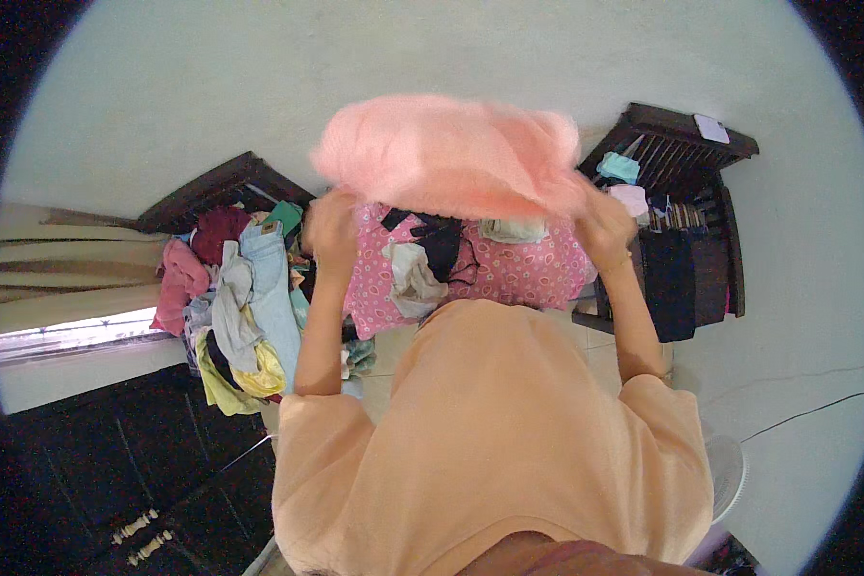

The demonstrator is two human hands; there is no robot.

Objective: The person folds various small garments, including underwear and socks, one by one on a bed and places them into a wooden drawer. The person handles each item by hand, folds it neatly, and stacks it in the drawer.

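Observation:
A pink cloth (446, 155), blurred by motion, is stretched in the air between my two hands. My left hand (331, 227) grips its left lower corner, and my right hand (605, 227) grips the right one. Beneath the cloth lies a pink patterned cover (507, 270). On this cover are a black garment with thin straps (443, 248), a crumpled whitish-beige cloth (414, 281) and a folded pale cloth (513, 230), partly hidden by the raised pink cloth.
At the left, light blue jeans (270, 277), a yellow garment (259, 371) and other clothes are heaped on dark wooden furniture (219, 187). A dark wooden chair (734, 252) at the right bears folded clothes and a black cloth (668, 281). A white fan (727, 479) stands lower right.

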